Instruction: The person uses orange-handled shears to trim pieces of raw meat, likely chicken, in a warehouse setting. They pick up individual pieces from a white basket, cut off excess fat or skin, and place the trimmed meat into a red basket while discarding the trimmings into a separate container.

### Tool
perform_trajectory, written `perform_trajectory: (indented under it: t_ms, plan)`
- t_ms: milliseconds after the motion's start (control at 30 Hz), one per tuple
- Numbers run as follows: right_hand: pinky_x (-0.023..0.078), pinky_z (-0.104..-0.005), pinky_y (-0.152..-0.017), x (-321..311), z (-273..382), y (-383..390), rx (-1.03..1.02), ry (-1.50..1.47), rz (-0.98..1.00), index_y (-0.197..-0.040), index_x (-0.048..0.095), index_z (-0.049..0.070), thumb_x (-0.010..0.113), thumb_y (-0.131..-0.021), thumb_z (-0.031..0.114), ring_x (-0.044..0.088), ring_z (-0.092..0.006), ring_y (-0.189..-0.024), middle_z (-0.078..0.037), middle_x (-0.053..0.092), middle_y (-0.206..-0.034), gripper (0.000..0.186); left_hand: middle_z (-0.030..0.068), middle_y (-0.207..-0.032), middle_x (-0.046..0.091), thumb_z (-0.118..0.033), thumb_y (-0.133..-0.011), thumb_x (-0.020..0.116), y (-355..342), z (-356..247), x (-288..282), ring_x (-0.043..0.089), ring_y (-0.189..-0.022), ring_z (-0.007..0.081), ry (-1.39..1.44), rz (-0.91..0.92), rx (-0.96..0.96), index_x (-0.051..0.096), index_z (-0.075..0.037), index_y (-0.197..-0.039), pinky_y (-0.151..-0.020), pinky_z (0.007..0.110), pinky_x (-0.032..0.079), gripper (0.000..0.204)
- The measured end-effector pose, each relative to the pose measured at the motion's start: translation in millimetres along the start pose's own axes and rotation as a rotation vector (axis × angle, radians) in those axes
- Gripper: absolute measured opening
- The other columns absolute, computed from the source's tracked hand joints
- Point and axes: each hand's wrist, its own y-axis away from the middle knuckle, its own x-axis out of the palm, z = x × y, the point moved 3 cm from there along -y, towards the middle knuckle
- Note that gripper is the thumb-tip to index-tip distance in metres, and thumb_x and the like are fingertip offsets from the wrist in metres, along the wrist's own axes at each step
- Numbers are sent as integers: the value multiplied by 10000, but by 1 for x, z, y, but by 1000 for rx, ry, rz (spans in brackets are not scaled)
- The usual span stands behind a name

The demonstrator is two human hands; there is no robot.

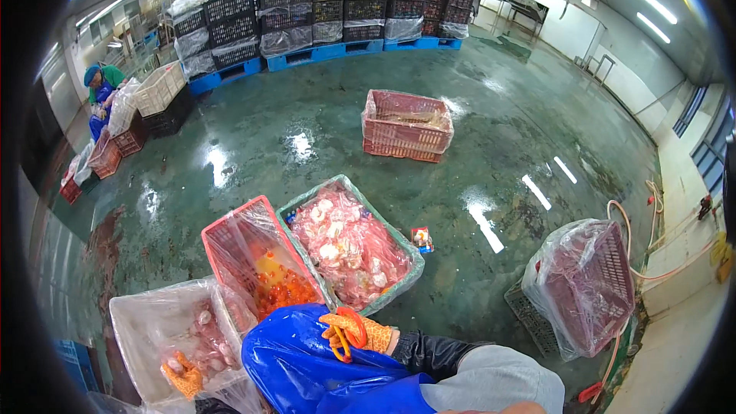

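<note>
My left hand (182, 377), in an orange patterned glove, reaches into a white plastic-lined crate (138, 300) at the lower left. Its fingers close round a pale pink, slippery-looking piece of flesh; similar pink pieces (211, 341) lie beside it. My right hand (372, 335), gloved alike, is above the blue apron (307, 364) over my lap. It grips what look like scissors (340, 350) with orange-yellow loop handles; their blades cannot be made out. Ahead stand a red crate (222, 234) with orange pieces in yellowish liquid and a green crate (420, 264) full of pink and white flesh.
A small colourful packet (422, 239) lies on the wet green floor. Farther ahead is a red lined crate (406, 142). Crates (586, 287) and a hose (629, 238) are at right. Stacked black crates (230, 27) line the back; a person (103, 92) works far left.
</note>
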Motion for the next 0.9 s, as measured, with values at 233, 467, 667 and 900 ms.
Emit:
perform_trajectory:
  t_ms: [233, 467, 667, 900]
  plan:
    - [473, -251, -532, 40, -18, -30, -78, 266, 130, -1134, 520, 81, 539, -879, 336, 580, -127, -645, -63, 593, -819, 362, 180, -1061, 559, -141, -783, 638, 12, -51, 15, 550, -969, 273, 175, -1, -112, 512, 52, -1077, -866, 346, 446, 374]
    - [409, -224, -456, 80, -17, -10, 11, 171, 132, -1063, 547, 97, 529, -885, 345, 523, -114, -558, -30, 565, -730, 305, 147, -1006, 571, -199, -747, 648, -20, -51, 6, 563, -935, 284, -251, 360, -116, 451, 38, -1076, -815, 369, 455, 451]
    - [416, -237, -450, 62, -23, -12, -9, 187, 120, -1136, 493, 127, 551, -879, 297, 523, -111, -570, -37, 564, -739, 314, 84, -1072, 574, -145, -782, 626, 38, 3, 40, 553, -957, 251, 981, 271, -636, 411, 13, -1207, -855, 355, 449, 502]
    - [436, -372, -621, 151, 7, -6, -857, 1510, -155, -1273, 400, 79, 538, -858, 256, 542, -304, -722, -150, 547, -788, 472, 115, -1145, 527, 52, -780, 581, 1, -171, 9, 538, -980, 198, 1288, 137, -564, 424, -64, -1249, -825, 290, 477, 509]
